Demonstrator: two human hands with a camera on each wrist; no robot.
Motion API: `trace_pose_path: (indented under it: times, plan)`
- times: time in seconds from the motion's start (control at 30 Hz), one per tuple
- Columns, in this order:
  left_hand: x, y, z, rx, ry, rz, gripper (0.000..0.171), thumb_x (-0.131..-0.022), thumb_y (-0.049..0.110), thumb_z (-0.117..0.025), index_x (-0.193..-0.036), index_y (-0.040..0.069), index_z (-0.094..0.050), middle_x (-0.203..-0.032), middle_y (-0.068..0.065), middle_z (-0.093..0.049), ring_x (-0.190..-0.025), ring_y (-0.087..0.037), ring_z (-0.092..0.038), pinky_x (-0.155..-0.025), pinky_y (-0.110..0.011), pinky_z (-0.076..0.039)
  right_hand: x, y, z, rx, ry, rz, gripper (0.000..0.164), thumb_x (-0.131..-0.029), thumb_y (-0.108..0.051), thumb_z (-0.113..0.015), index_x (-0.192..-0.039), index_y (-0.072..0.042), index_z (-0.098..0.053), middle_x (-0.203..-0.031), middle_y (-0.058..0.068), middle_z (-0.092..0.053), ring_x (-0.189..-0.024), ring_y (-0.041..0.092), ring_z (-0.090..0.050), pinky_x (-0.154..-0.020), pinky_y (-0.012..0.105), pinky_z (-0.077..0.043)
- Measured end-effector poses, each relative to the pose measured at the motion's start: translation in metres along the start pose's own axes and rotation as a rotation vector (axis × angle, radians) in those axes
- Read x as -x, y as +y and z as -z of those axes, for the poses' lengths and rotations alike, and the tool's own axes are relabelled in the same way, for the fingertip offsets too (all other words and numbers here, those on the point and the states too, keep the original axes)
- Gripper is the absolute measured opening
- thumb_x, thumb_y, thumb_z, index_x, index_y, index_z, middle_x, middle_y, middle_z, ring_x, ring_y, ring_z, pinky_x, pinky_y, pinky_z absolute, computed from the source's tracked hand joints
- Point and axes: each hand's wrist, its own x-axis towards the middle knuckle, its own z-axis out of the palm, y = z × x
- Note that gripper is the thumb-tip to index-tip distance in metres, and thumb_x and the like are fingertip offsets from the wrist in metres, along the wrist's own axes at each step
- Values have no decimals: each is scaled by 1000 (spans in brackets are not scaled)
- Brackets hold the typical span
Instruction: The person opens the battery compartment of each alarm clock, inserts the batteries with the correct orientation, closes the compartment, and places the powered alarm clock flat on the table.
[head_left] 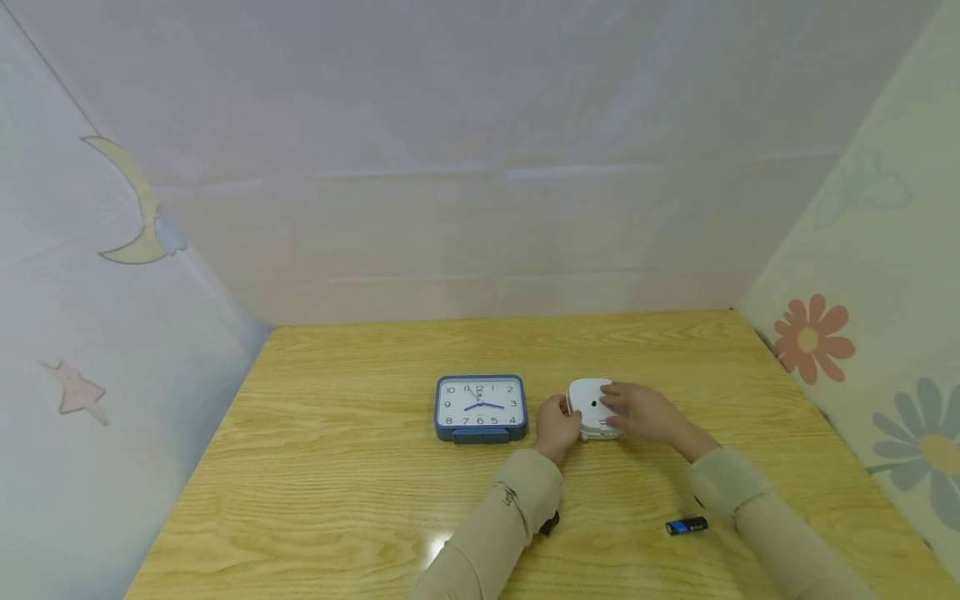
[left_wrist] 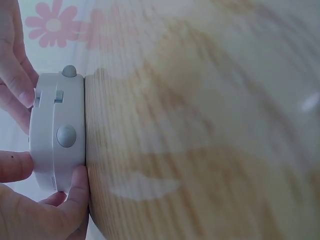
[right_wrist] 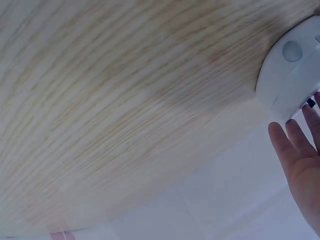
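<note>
A small white alarm clock [head_left: 591, 408] with rounded corners lies back side up on the table, a dark dot near the middle of its back. Two round feet [left_wrist: 66, 135] stick out of its near side in the left wrist view. My left hand [head_left: 557, 427] holds the clock's left side, thumb on the upturned back and fingers low against the edge. From the right, my right hand [head_left: 647, 412] lays its fingertips on the back near the lower right part. Its fingers are lightly bent and spread in the right wrist view.
Left of the hands, a blue-framed clock [head_left: 481, 408] lies face up. A blue and black battery [head_left: 686, 526] lies near the right forearm. A small black item [head_left: 550, 524] shows partly behind the left sleeve. Printed walls [head_left: 480, 242] enclose the wooden table [head_left: 337, 500].
</note>
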Motion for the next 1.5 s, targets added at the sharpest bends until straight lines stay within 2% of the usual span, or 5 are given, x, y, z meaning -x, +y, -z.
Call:
trace_pose_path:
  times: [0.37, 0.67, 0.8, 1.27, 1.5]
  plan:
    - [0, -1, -1, 32, 15, -7, 28, -80, 1, -61, -106, -7, -58, -90, -9, -59, -85, -18, -55, -75, -28, -48, 2, 1, -3, 93, -53, 27, 42, -84, -24, -65, -113, 5, -61, -124, 20, -52, -115, 40, -45, -90, 51, -40]
    - [1, 1, 2, 22, -12, 12, 29, -83, 3, -60, -110, -6, -57, -93, -9, -59, -89, -19, -55, -76, -28, -48, 3, 0, -10, 225, 11, 157, 40, -86, -20, -63, -112, 10, -60, -118, 25, -55, -109, 42, -50, -86, 48, -44]
    - [1, 3, 3, 33, -14, 20, 28, -83, 2, -60, -109, -6, -58, -92, -8, -59, -87, -18, -55, -76, -28, -48, 3, -2, -12, 256, 27, 184, 37, -86, -17, -62, -110, 11, -60, -115, 27, -56, -107, 43, -51, -84, 48, -45]
    - [2, 3, 3, 42, -11, 16, 28, -82, 1, -59, -109, -8, -57, -91, -9, -58, -86, -18, -55, -75, -28, -48, 5, -8, -12, 328, 5, 180, 36, -87, -16, -61, -111, 11, -60, -116, 27, -55, -108, 42, -51, -85, 46, -45]
    - [1, 0, 0, 43, 7, -6, 25, -80, 0, -60, -105, -7, -59, -88, -8, -59, -83, -17, -55, -73, -26, -48, 6, -9, -12, 293, 34, 173, 35, -86, -15, -61, -110, 10, -61, -114, 26, -57, -106, 41, -53, -85, 47, -45]
